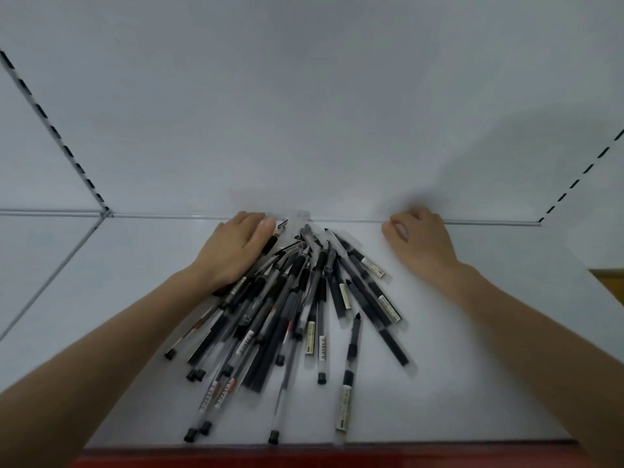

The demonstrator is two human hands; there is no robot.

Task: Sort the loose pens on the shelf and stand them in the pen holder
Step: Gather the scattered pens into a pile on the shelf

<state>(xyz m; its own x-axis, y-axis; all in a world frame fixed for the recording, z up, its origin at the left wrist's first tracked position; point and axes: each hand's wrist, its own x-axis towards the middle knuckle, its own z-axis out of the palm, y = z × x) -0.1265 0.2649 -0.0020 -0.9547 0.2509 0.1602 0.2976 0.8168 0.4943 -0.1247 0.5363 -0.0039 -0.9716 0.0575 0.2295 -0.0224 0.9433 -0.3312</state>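
Observation:
A heap of several black and clear pens (290,309) lies fanned out on the white shelf (456,366), tips gathered toward the back wall. My left hand (233,248) rests flat on the left side of the heap, palm down, fingers together, touching the pens without gripping any. My right hand (418,241) sits on the bare shelf to the right of the heap, fingers curled under near the back edge, holding nothing. One pen (349,376) lies a little apart at the lower right. No pen holder is in view.
The white back wall (304,113) rises right behind the pens. Slotted shelf rails run up at the left (57,133) and right (580,177). A red front edge (304,457) borders the shelf. A wooden surface (611,282) shows at far right.

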